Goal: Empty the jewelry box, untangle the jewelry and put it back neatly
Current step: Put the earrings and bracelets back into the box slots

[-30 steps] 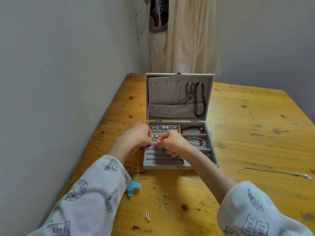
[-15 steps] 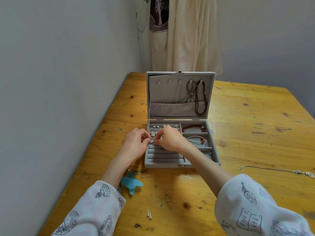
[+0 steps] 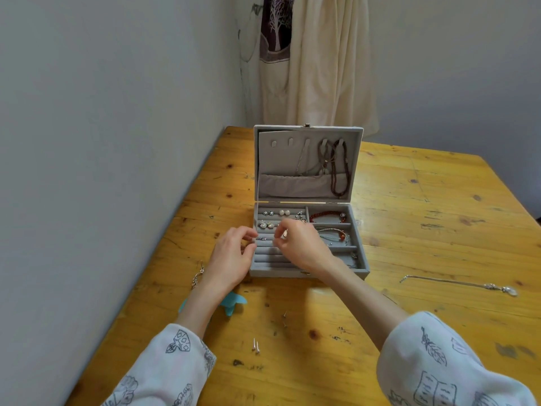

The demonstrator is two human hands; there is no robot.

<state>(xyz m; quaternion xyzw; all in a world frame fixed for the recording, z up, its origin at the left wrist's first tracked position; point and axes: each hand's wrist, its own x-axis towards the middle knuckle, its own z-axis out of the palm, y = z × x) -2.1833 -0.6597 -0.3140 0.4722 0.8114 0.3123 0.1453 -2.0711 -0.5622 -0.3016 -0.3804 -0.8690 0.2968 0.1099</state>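
The grey jewelry box (image 3: 362, 260) stands open mid-table with its lid upright. A silver chain (image 3: 301, 164) and dark bead necklaces (image 3: 339, 171) hang inside the lid. Several earrings (image 3: 269, 225) sit in the ring rolls at the left. A red bead bracelet (image 3: 326, 215) and a silver bracelet (image 3: 335, 234) lie in the right compartments. My right hand (image 3: 301, 247) hovers over the ring rolls and pinches a small silver earring (image 3: 285, 232). My left hand (image 3: 231, 259) is at the box's left edge, fingers loosely curled and apart, with nothing visible in them.
On the table to the right lies a long silver pendant necklace (image 3: 456, 284). In front of the box lie two stud earrings (image 3: 255, 345), small pins (image 3: 284, 317), a blue ornament (image 3: 234, 303) and a silver earring (image 3: 197, 276). The wall borders the table's left side.
My hands were pinched together over the earring rows and have drawn apart. The left hand has slid back to the box's left edge, and the right has lifted with the small earring.
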